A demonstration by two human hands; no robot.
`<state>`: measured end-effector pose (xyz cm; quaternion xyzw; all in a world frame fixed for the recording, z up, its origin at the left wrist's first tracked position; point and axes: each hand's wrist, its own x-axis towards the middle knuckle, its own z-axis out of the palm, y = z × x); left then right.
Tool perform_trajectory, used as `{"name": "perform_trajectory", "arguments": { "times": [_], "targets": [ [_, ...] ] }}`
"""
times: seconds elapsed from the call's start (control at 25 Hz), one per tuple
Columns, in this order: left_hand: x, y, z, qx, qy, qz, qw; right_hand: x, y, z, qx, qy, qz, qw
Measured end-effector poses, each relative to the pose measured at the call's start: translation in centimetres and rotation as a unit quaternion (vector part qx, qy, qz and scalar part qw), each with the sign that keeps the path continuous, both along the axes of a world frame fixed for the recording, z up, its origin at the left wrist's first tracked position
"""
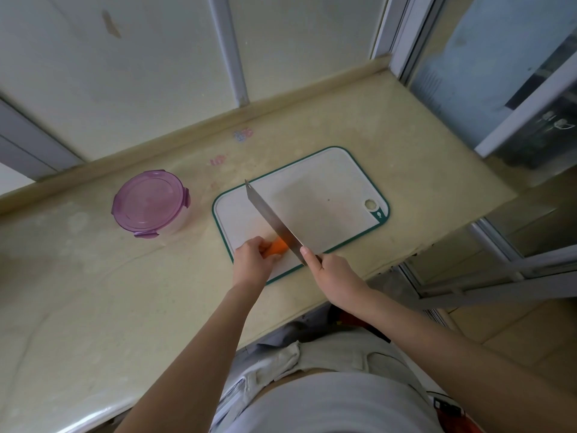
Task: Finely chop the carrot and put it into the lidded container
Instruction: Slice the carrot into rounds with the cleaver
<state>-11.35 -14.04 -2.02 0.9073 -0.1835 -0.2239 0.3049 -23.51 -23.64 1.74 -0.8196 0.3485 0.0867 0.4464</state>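
An orange carrot (277,247) lies on the near left corner of a white cutting board (324,195) with a green rim. My left hand (251,260) grips the carrot's left end, hiding most of it. My right hand (331,271) holds the handle of a long knife (271,221), index finger along the spine. The blade slants across the board and meets the carrot's right end. A round clear container with a purple clip lid (150,203) stands shut on the counter, left of the board.
The beige counter (93,292) runs left and toward me; its right edge (443,235) drops off just past the board. A low ledge and window panels back the counter. Faint stickers (243,134) mark the surface behind the board.
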Motion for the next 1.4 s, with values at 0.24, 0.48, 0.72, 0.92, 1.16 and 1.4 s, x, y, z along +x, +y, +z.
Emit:
{"name": "perform_trajectory", "arguments": {
  "times": [0.24, 0.48, 0.72, 0.92, 1.16, 1.4],
  "targets": [
    [0.0, -0.1, 0.1, 0.001, 0.003, 0.001, 1.000, 0.0, 0.3, 0.0, -0.008, 0.006, 0.011, 1.000],
    [0.2, -0.1, 0.1, 0.008, -0.001, 0.003, 1.000, 0.7, 1.2, -0.5, -0.030, 0.029, 0.024, 0.999],
    [0.5, -0.3, 0.3, 0.017, 0.002, -0.005, 1.000, 2.3, 0.4, -0.2, -0.014, 0.042, 0.034, 0.998],
    [0.6, -0.3, 0.2, 0.014, 0.005, -0.007, 1.000, 3.5, -0.2, -0.4, 0.000, 0.052, 0.044, 0.998],
    [0.8, -0.2, 0.3, 0.024, 0.004, -0.018, 1.000, 3.7, -0.4, -0.3, 0.006, 0.059, 0.046, 0.997],
    [1.2, -0.1, 0.2, 0.022, 0.018, -0.020, 0.999, 0.8, -0.5, -0.6, 0.000, 0.074, 0.032, 0.997]
  ]
}}
